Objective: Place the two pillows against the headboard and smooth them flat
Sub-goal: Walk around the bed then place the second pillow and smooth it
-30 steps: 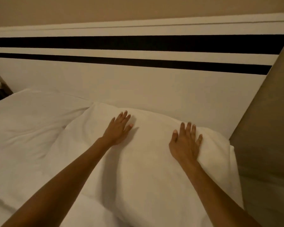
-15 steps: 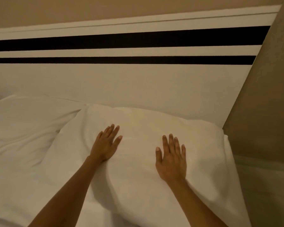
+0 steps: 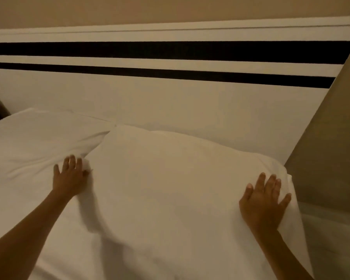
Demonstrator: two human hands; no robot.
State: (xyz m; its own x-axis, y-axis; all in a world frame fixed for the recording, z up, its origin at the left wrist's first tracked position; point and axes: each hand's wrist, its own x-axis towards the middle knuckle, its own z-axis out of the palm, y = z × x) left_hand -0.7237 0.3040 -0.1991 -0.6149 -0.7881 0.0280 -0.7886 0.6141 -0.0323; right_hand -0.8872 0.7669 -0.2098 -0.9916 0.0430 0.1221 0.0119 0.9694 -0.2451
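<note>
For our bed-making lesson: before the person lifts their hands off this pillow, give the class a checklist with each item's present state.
1. Right pillow top edge against the headboard: ok.
2. Left pillow against the headboard: ok.
3. Left hand flat at the seam between the pillows: ok.
4. Right hand spread on the pillow's right edge: ok.
5. Left pillow smooth: not ok, creases show.
6. Right pillow's near edge straight: cannot tell, out of frame.

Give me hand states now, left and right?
Left hand: open, flat at the left edge of the right pillow.
Right hand: open, fingers spread, flat on that pillow's right edge.
</note>
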